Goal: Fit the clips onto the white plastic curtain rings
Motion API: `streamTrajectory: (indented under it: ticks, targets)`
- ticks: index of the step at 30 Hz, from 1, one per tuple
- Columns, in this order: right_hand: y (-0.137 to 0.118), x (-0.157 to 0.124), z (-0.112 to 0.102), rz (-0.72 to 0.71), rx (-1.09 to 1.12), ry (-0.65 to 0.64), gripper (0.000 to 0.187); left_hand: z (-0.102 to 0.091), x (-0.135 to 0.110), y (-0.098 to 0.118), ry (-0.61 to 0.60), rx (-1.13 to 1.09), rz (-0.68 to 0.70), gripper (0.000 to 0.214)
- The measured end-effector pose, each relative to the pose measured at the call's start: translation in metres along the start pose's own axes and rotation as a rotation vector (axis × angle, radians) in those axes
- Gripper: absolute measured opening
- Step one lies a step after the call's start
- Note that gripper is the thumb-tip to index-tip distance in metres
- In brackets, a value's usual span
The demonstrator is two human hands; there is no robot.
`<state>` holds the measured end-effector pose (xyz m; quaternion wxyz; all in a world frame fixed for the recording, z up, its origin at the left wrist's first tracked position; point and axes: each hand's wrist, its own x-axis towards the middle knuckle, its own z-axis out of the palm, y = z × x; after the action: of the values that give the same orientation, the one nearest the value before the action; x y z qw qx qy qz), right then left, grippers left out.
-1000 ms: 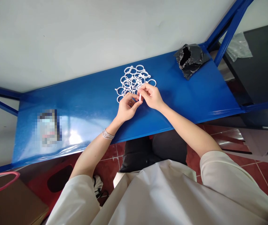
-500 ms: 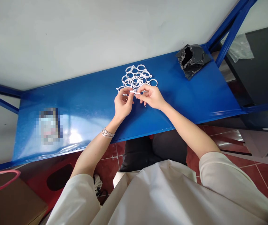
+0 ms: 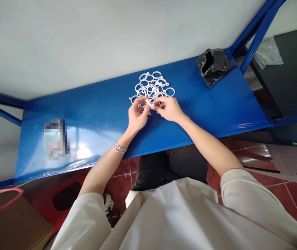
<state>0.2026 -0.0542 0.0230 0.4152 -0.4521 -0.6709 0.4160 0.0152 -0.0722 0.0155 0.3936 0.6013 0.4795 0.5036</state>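
Observation:
Between my two hands is a small white plastic ring (image 3: 150, 103), seen nearly edge-on. My left hand (image 3: 137, 115) is closed, pinching the ring's left side between thumb and fingers. The fingers of my right hand (image 3: 169, 109) are closed on its right end. Just beyond my fingertips a loose pile of white rings (image 3: 150, 85) lies on the blue table (image 3: 101, 111); several have small round tabs. My fingers hide the near part of the pile.
A crumpled black plastic bag (image 3: 214, 67) sits at the table's back right. On the left lies a pixelated rectangular object (image 3: 56, 139). A blue metal frame (image 3: 257, 40) rises at the right, and a white wall (image 3: 107, 38) stands behind the table.
The ring between my hands has turned: its right end has dropped and it slants more steeply. My right fingers have shifted slightly with it. The pile looks the same.

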Motion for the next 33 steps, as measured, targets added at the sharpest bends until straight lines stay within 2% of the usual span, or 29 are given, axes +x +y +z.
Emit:
streamTrajectory:
  ticks: [7,12,16,19,22,25,28,30,33]
  targets:
    - [0.000,0.002,-0.003,-0.004,-0.069,0.124,0.028,-0.004,-0.002,0.001,-0.105,0.060,0.093,0.037]
    - [0.002,0.004,-0.004,-0.005,-0.081,0.185,0.010,-0.009,0.000,0.004,-0.063,0.254,0.209,0.034]
    - [0.009,0.007,-0.008,-0.001,-0.178,0.260,0.009,-0.015,0.005,0.000,0.030,0.443,0.235,0.032]
    - [0.014,0.007,-0.011,-0.010,-0.312,0.284,0.014,-0.021,0.011,-0.009,0.072,0.562,0.240,0.053]
    - [0.014,0.005,-0.012,-0.010,-0.466,0.317,0.022,-0.026,0.016,-0.020,0.035,0.624,0.242,0.086]
    - [0.013,0.006,-0.013,0.002,-0.579,0.365,0.036,-0.029,0.019,-0.031,-0.022,0.627,0.248,0.092]
    - [0.014,0.021,-0.015,-0.038,-0.662,0.283,0.061,-0.030,0.021,-0.039,-0.048,0.616,0.244,0.088]
    - [0.015,0.040,-0.017,-0.065,-0.724,0.159,0.077,-0.031,0.023,-0.041,-0.060,0.613,0.251,0.091]
    - [0.014,0.074,-0.018,-0.043,-0.802,-0.030,0.091,-0.034,0.026,-0.042,-0.076,0.618,0.284,0.096]
